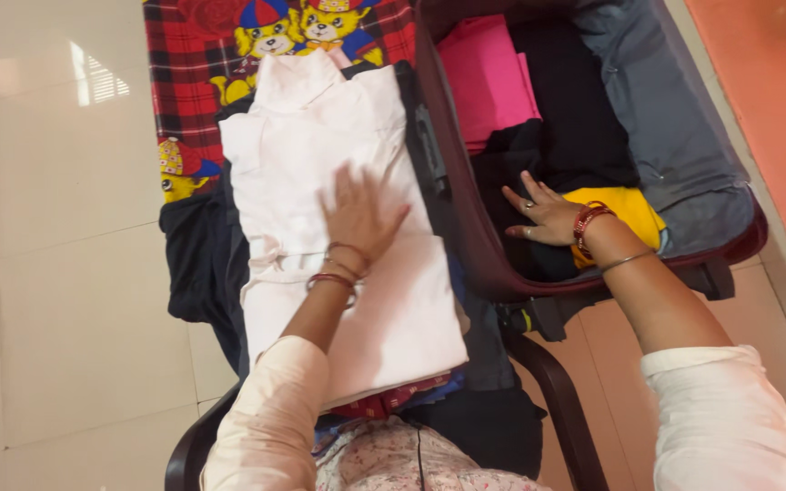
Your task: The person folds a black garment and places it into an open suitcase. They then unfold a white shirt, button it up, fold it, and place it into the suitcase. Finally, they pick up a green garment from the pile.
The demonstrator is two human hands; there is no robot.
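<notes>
Suitcase (675,136) holds pink (484,77), black (575,100), yellow clothes (634,214).

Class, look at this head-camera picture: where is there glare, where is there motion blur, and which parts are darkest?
Head view: window glare on the floor tiles at upper left; the left hand on the folded pale pink garment is slightly motion-blurred; the right hand is sharper; the dark clothes inside the suitcase lose detail in shadow.

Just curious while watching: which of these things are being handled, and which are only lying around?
In hand:
left hand flat on pale pink garment
right hand on black clothes in suitcase

Lying about:
checked blanket
pink cloth
yellow cloth
chair
</notes>
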